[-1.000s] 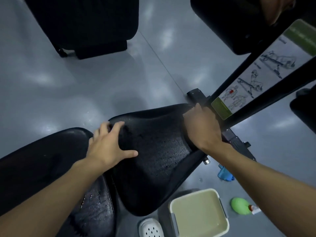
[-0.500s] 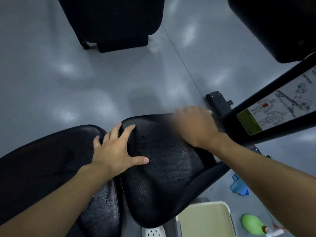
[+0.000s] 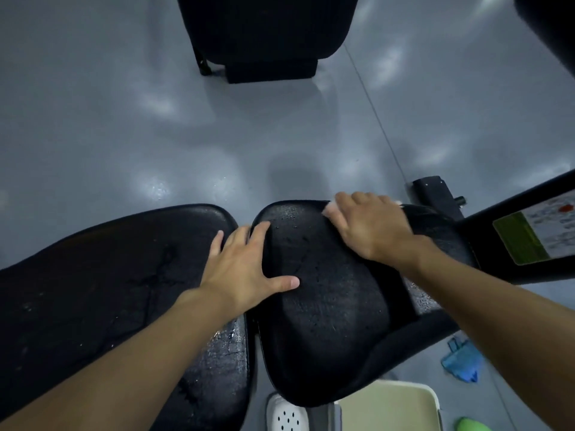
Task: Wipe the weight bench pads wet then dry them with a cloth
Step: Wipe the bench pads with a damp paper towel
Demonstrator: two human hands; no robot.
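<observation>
Two black bench pads fill the lower view: a seat pad (image 3: 326, 321) in the middle, beaded with water, and a longer back pad (image 3: 93, 290) at the left. My left hand (image 3: 245, 269) lies flat with fingers spread on the seat pad's left edge, over the gap between the pads. My right hand (image 3: 370, 225) presses a pale cloth (image 3: 330, 209) onto the seat pad's far edge; only a small corner of the cloth shows past my fingers.
A black frame bar with an exercise label (image 3: 535, 234) crosses at the right. On the grey floor near the bottom stand a beige basin (image 3: 389, 409), a white perforated object (image 3: 286, 415), a blue item (image 3: 460, 362) and a green bottle (image 3: 473, 426). Another black machine (image 3: 264, 35) stands ahead.
My right hand has slid with the cloth leftward along the seat pad's far edge. My left hand has stayed on the pad's left edge. The view has shifted, so everything sits further right.
</observation>
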